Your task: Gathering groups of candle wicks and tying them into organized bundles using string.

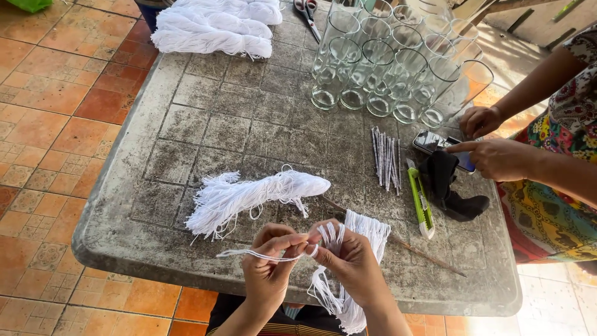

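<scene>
Pinching a white string (258, 254) between thumb and fingers, the left hand (268, 261) is seen at the near edge of a weathered grey table (205, 124). The string is drawn taut toward the right hand (351, 258), which is closed on a bundle of white strands (348, 267) that is draped over a thin stick (423, 255) and hangs past the table's edge. Just beyond the hands, a loose skein of white yarn (249, 196) is laid on the tabletop. Clear glass tumblers (392, 68) are grouped at the far side, with a green utility knife (420, 202) near them. Another person's hands (491, 140) are shown touching a phone (438, 144).
</scene>
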